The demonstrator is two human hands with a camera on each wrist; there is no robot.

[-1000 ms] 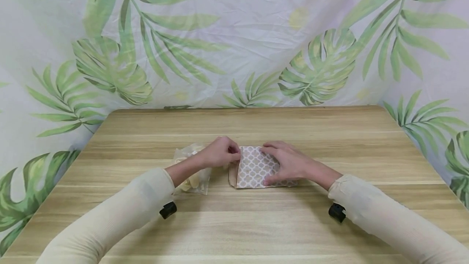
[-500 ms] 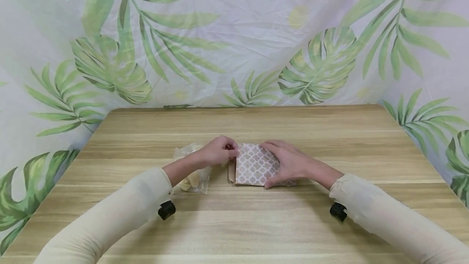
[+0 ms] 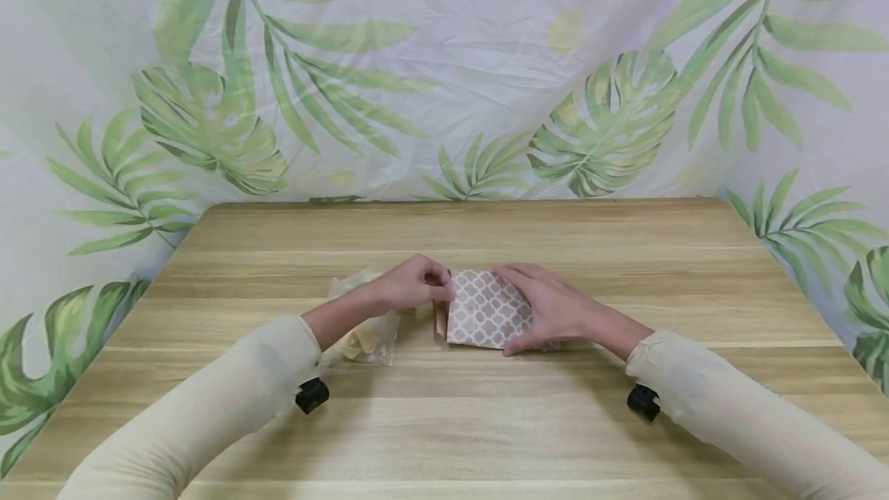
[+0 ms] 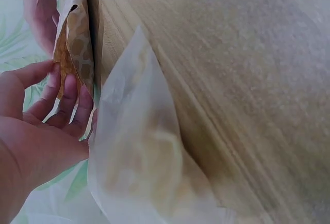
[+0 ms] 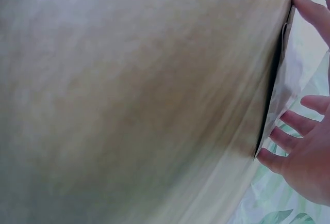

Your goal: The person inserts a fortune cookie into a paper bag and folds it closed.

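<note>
A small paper bag [image 3: 486, 311] with a white and tan lattice print lies mid-table, its brown inside showing at the parted left end. My left hand [image 3: 415, 284] pinches the edge of that mouth; in the left wrist view, the fingertips [image 4: 69, 82] reach to the brown inner side. My right hand [image 3: 552, 309] spans the bag, thumb on the near edge and fingers on the far one. In the right wrist view, the bag's side [image 5: 294, 59] stands slightly raised off the table. Whether anything is inside the bag is hidden.
A clear plastic bag [image 3: 382, 342] with pale yellow pieces lies left of the paper bag, partly under my left wrist. The wooden table [image 3: 444, 423] ends at a leaf-print cloth [image 3: 486, 83] behind. Black wrist cameras [image 3: 312, 395] hang under both sleeves.
The paper bag's left end has lifted slightly and its mouth has parted more. My left hand has shifted slightly up and left; the right hand keeps its hold.
</note>
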